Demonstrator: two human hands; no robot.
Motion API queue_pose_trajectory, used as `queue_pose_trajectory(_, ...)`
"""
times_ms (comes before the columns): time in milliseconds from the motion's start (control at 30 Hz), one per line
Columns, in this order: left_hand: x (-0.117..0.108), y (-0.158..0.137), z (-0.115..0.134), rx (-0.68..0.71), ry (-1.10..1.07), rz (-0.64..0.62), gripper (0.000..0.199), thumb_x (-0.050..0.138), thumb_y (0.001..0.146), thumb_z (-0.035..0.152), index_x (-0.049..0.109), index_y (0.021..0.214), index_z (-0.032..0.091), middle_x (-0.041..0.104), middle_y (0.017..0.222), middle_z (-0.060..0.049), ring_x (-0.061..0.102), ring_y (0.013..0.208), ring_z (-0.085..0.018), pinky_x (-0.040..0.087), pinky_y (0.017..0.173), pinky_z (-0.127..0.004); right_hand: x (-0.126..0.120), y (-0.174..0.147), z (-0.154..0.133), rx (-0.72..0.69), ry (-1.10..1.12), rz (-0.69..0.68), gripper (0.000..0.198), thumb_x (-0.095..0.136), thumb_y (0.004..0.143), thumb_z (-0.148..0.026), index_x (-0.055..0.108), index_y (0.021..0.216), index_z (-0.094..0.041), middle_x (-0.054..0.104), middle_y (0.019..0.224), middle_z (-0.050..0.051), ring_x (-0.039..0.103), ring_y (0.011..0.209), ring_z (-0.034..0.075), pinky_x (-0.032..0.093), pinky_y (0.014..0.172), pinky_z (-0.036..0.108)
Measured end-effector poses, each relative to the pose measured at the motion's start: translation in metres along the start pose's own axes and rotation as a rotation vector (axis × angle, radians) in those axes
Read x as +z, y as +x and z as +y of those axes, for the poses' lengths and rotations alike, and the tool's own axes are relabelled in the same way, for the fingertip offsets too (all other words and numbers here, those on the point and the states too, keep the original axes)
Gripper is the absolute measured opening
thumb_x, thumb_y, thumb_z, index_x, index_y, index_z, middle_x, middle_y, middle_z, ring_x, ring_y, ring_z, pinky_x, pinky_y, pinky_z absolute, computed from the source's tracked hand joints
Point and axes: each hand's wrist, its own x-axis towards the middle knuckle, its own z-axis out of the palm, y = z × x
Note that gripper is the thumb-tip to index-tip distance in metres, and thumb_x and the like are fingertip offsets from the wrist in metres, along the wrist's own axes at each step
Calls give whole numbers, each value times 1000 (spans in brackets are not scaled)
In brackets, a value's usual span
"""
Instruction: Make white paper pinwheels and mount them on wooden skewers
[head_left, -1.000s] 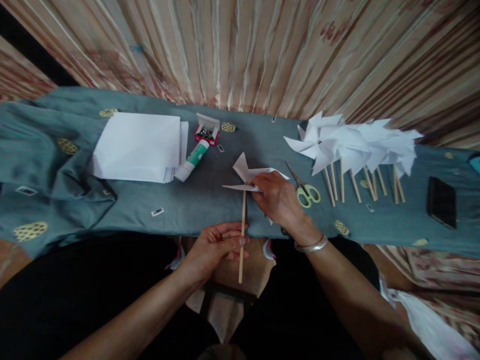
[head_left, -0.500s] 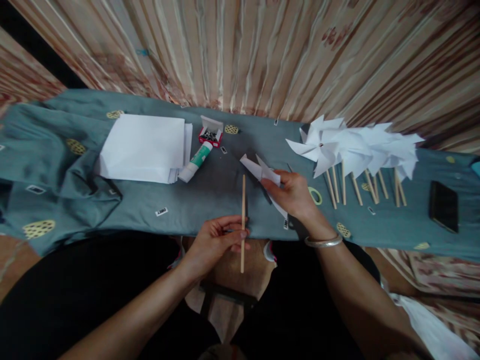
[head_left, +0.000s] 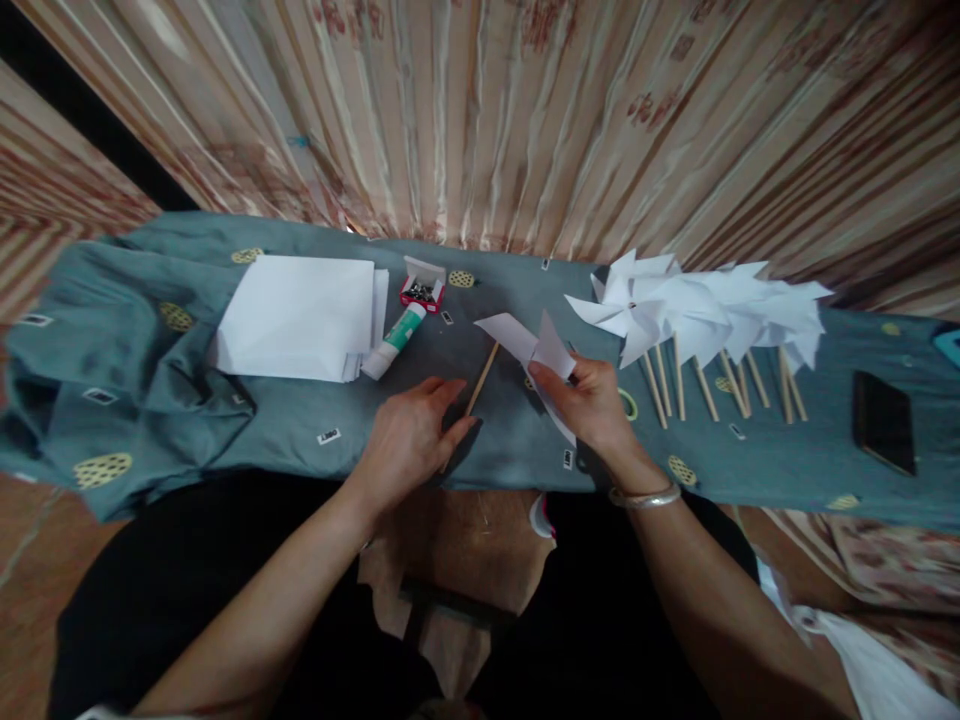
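My right hand pinches a white paper pinwheel between thumb and fingers. Its blades stand up and out to the left, and no stick is attached to it. A thin wooden stick lies slanted on the cloth, its lower part hidden partly by my left hand. That hand rests over the stick with thumb and index finger apart, not gripping it. Behind my right hand, a pale green scissors handle is partly visible.
A stack of white paper lies left, beside a glue stick and an open red box of metal pins. Finished pinwheels on sticks overlap at right, near a dark phone. A curtain hangs behind the cloth-covered table.
My left hand has lowered the wooden stick from upright onto the cloth and loosened its fingers. My right hand still holds the paper pinwheel, now turned slightly. The view has shifted a little.
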Motion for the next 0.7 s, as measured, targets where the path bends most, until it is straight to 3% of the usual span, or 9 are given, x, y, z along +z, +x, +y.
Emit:
queue_pose_trajectory(100,3,7,5,48,-76,78,34,65,81,30,71,111,15,66,109,-12,61,101,-27,46,89,-34,5,-6,-11,-83,-32,40,18,60,85,-31,73,88,-20,74,90,5,68,86,23,54,79,37)
queue_pose_trajectory(200,15,12,10,-58,-398,102,31,64,80,27,71,108,14,68,107,-10,64,89,-21,49,75,-29,10,-16,-21,-194,-67,45,18,58,88,-28,73,95,-21,74,100,6,67,96,23,53,88,40)
queue_pose_trajectory(367,29,17,17,-217,-762,82,20,67,73,25,75,89,15,75,91,-5,66,84,-20,50,80,-29,14,-27,-28,-369,-170,-6,20,56,90,-25,70,104,-24,72,108,7,65,101,23,53,90,42)
queue_pose_trajectory(567,29,13,21,-314,-895,103,16,75,60,23,75,74,15,74,73,-1,66,75,-19,50,75,-29,14,-31,-32,-527,-316,-29,25,54,89,-17,68,109,-19,70,110,11,62,102,26,53,89,43)
queue_pose_trajectory(700,26,12,17,-334,-912,119,19,78,57,25,73,71,14,73,72,-1,65,74,-20,50,74,-30,9,-33,-41,-530,-255,-88,30,61,87,-33,67,112,-18,67,114,13,60,106,28,51,93,46)
